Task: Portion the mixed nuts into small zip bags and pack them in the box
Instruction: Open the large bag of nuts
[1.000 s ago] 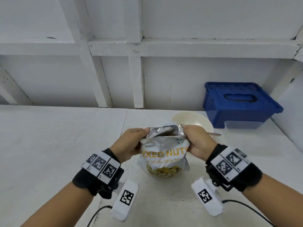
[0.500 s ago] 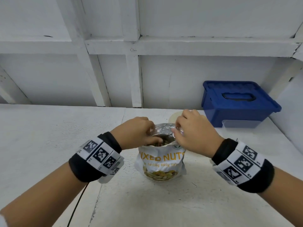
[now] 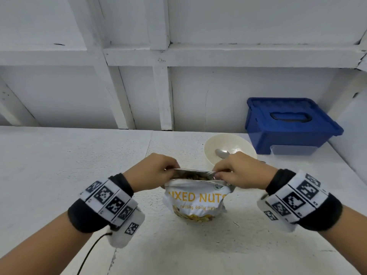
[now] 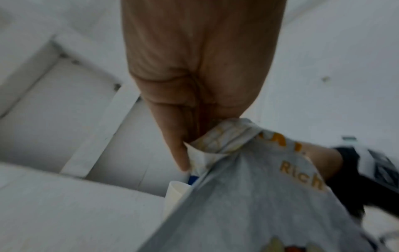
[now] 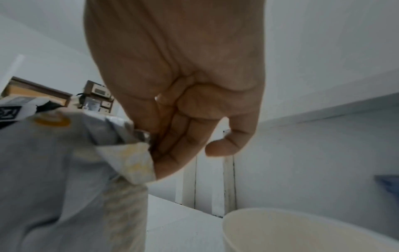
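Overhead: nut bag upright on surface, mouth pinched wide between left hand and right hand; bowl, spoon, blue box behind. Wrist views only: fingers clamped on crumpled rim corners.

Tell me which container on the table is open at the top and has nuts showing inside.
The mixed nuts pouch, held at its top corners by both hands. Its mouth is pulled apart with nuts visible. The cream bowl holds only a spoon, and the blue box has its lid on.

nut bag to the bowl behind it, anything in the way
Nothing visible stands between the nut bag and the bowl. The right hand overlaps the bowl's near rim, and a spoon lies inside.
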`<state>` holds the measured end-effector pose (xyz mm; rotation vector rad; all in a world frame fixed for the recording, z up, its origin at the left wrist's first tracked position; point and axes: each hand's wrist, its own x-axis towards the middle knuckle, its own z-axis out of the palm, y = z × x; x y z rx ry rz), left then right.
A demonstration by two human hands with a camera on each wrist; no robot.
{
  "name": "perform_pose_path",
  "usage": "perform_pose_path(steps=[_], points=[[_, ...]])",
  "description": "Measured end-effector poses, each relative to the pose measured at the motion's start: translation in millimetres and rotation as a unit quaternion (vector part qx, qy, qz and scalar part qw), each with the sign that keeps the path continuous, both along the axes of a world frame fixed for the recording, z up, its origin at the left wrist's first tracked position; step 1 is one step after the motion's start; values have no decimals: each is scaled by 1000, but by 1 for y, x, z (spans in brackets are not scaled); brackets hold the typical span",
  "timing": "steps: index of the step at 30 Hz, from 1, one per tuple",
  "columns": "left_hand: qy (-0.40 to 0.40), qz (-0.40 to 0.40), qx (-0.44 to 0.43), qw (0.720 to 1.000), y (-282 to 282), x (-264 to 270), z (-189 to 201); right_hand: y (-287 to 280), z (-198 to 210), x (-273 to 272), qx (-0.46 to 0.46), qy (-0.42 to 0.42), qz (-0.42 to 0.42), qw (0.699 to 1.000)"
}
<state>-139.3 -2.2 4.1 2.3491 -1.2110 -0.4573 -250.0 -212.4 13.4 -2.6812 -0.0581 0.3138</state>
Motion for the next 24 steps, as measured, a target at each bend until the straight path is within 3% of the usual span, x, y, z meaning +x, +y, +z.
perform_pose_path(steps=[7, 13, 15, 19, 24], points=[[134, 29, -66, 988, 4, 9, -15, -4, -26, -9, 171, -72, -89, 979], [125, 8, -90, 988, 6, 15, -1, -11, -13, -12, 153, -55, -102, 981], [94, -46, -87, 991, 14, 19, 6, -13, 0, -18, 121, -32, -51, 991], [-66, -158, 25, 985, 19, 14, 5, -13, -1, -24, -8, -43, 34, 998], [-185, -164, -76, 966, 11, 4, -12, -2, -22, -23, 23, -191, 14, 981]])
